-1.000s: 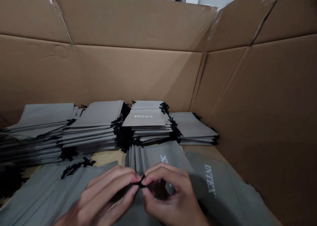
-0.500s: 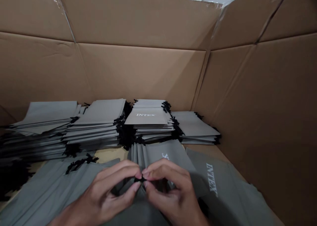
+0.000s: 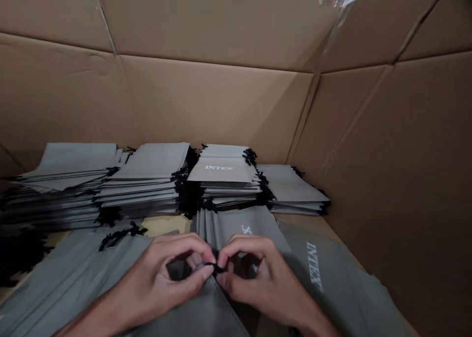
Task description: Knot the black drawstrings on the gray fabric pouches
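Note:
My left hand (image 3: 177,268) and my right hand (image 3: 254,273) meet at the lower middle of the head view. Each pinches a black drawstring (image 3: 216,267) between thumb and forefinger, their fingertips almost touching. The string sits at the corner of a grey fabric bag (image 3: 210,307) that hangs below my hands. How the string is looped or knotted is hidden by the fingers. Just behind my hands lie several grey bags (image 3: 236,224) side by side, one with white lettering.
A large cardboard box (image 3: 221,101) walls in the back and right. Along its back wall stand stacks of grey bags (image 3: 155,165) with black strings. An INTEX bag (image 3: 339,273) lies at right; more grey bags (image 3: 84,268) spread at left.
Both hands have shifted slightly, and the fingers have tightened round the black string. More of the bag's edge shows below them. The view has tilted a little.

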A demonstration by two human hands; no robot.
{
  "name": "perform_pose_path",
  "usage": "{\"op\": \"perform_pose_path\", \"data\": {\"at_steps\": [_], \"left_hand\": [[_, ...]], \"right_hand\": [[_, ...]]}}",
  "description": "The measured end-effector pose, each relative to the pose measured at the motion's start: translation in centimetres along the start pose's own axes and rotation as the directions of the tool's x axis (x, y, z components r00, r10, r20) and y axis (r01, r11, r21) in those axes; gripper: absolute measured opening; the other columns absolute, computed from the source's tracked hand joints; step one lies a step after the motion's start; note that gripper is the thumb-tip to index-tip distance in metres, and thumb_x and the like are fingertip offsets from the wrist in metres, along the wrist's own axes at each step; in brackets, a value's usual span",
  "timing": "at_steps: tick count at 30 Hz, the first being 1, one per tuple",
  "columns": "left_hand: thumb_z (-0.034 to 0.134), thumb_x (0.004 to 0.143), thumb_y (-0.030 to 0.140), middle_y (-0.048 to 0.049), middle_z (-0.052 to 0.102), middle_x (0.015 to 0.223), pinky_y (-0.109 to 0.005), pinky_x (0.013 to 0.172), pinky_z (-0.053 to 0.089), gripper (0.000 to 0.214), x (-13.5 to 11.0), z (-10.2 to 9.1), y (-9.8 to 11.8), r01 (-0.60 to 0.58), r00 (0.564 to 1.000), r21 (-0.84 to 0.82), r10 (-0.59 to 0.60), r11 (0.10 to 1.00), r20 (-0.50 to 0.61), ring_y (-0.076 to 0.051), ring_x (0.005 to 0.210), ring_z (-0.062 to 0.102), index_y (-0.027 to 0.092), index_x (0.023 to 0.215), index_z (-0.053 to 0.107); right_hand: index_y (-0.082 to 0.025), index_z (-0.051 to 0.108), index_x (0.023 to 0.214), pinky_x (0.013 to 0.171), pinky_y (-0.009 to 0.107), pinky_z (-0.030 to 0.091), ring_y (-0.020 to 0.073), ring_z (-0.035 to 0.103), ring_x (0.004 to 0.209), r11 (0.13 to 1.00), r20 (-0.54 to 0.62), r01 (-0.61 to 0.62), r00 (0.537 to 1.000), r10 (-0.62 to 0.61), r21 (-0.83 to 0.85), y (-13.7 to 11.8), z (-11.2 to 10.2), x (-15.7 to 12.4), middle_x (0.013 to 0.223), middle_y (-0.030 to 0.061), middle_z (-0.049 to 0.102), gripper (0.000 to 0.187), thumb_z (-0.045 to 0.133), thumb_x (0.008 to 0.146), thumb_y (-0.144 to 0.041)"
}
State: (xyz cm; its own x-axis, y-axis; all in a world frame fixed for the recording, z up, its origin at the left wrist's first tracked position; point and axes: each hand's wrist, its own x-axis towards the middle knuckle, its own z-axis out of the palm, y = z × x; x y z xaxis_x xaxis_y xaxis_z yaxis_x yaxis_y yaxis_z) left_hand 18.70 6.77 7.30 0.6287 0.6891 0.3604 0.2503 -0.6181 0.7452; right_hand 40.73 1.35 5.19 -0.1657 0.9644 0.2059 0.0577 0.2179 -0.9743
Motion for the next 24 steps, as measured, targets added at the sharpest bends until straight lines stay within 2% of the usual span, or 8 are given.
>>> {"op": "perform_pose_path", "data": {"at_steps": [3, 5, 9, 12, 15, 19, 22, 24], "left_hand": [[0.074, 0.097, 0.033, -0.0001, 0.076, 0.075, -0.018, 0.056, 0.051, 0.016, 0.2, 0.0, 0.3, 0.209, 0.975, -0.126, -0.197, 0.97, 0.101, -0.015, 0.062, 0.066, 0.021, 0.09, 0.081], [0.075, 0.097, 0.04, -0.0009, 0.077, 0.076, -0.02, 0.058, 0.053, 0.021, 0.2, 0.1, 0.2, 0.297, 0.952, -0.22, -0.269, 0.929, 0.145, -0.016, 0.065, 0.068, 0.02, 0.093, 0.082], [0.084, 0.093, 0.049, -0.0056, 0.084, 0.088, -0.024, 0.071, 0.06, 0.029, -0.1, 0.4, -0.2, 0.385, 0.919, -0.384, -0.387, 0.839, 0.075, -0.022, 0.082, 0.077, 0.021, 0.097, 0.087], [0.091, 0.086, 0.053, -0.0072, 0.086, 0.092, -0.026, 0.077, 0.062, 0.035, -0.3, 0.7, -0.2, 0.421, 0.878, -0.508, -0.478, 0.751, 0.023, -0.024, 0.09, 0.079, 0.02, 0.099, 0.089], [0.094, 0.085, 0.051, -0.0061, 0.087, 0.092, -0.023, 0.08, 0.061, 0.034, -0.2, 0.9, -0.2, 0.434, 0.867, -0.576, -0.495, 0.693, 0.058, -0.022, 0.093, 0.079, 0.021, 0.102, 0.09], [0.093, 0.089, 0.048, -0.0037, 0.088, 0.095, -0.018, 0.079, 0.059, 0.03, -0.2, 1.0, -0.6, 0.434, 0.868, -0.604, -0.489, 0.668, 0.083, -0.017, 0.091, 0.079, 0.024, 0.105, 0.09], [0.093, 0.09, 0.047, -0.0035, 0.089, 0.096, -0.017, 0.078, 0.059, 0.028, -0.3, 1.0, -0.9, 0.424, 0.871, -0.586, -0.488, 0.691, 0.055, -0.016, 0.089, 0.08, 0.024, 0.104, 0.089], [0.093, 0.089, 0.047, -0.0034, 0.089, 0.094, -0.016, 0.076, 0.059, 0.026, -0.3, 0.9, -0.9, 0.402, 0.883, -0.558, -0.469, 0.726, 0.027, -0.016, 0.088, 0.081, 0.024, 0.1, 0.089]], "right_hand": [[-0.021, 0.078, 0.084, 0.059, 0.021, 0.044, 0.0122, 0.054, 0.066, 0.994, 0.005, -0.101, 0.995, 0.101, 0.038, -0.1, -0.4, 0.2, 0.069, -0.0038, 0.064, 0.006, 0.079, 0.08, -0.025], [-0.021, 0.076, 0.084, 0.06, 0.022, 0.044, 0.0117, 0.053, 0.065, 0.992, -0.007, -0.109, 0.994, 0.109, 0.06, -0.2, -0.5, 0.3, 0.069, -0.0042, 0.063, 0.01, 0.083, 0.08, -0.028], [-0.022, 0.075, 0.092, 0.059, 0.021, 0.045, 0.0113, 0.059, 0.066, 0.997, -0.093, -0.059, 0.994, 0.063, 0.043, -0.2, -0.1, 0.3, 0.077, -0.0031, 0.069, 0.015, 0.084, 0.085, -0.031], [-0.023, 0.077, 0.094, 0.059, 0.02, 0.046, 0.0121, 0.065, 0.071, 0.999, -0.152, 0.009, 0.988, -0.015, -0.038, -0.1, 0.2, 0.2, 0.085, -0.0009, 0.074, 0.01, 0.08, 0.091, -0.032], [-0.025, 0.082, 0.094, 0.063, 0.021, 0.048, 0.0135, 0.069, 0.077, 0.986, -0.177, 0.092, 0.977, -0.116, -0.14, 0.1, 0.3, 0.1, 0.092, 0.001, 0.079, 0.008, 0.079, 0.096, -0.032], [-0.028, 0.085, 0.101, 0.061, 0.021, 0.05, 0.0136, 0.072, 0.077, 0.972, -0.202, 0.126, 0.965, -0.167, -0.199, 0.2, 0.4, 0.0, 0.096, 0.0007, 0.083, 0.009, 0.08, 0.094, -0.026], [-0.029, 0.086, 0.103, 0.06, 0.021, 0.051, 0.0132, 0.074, 0.073, 0.968, -0.223, 0.159, 0.954, -0.201, -0.194, 0.3, 0.5, 0.0, 0.096, -0.0004, 0.084, 0.016, 0.086, 0.088, -0.023], [-0.029, 0.087, 0.1, 0.062, 0.022, 0.052, 0.0134, 0.074, 0.073, 0.964, -0.247, 0.19, 0.941, -0.233, -0.186, 0.5, 0.6, 0.1, 0.093, -0.0012, 0.085, 0.013, 0.09, 0.088, -0.027]]}}
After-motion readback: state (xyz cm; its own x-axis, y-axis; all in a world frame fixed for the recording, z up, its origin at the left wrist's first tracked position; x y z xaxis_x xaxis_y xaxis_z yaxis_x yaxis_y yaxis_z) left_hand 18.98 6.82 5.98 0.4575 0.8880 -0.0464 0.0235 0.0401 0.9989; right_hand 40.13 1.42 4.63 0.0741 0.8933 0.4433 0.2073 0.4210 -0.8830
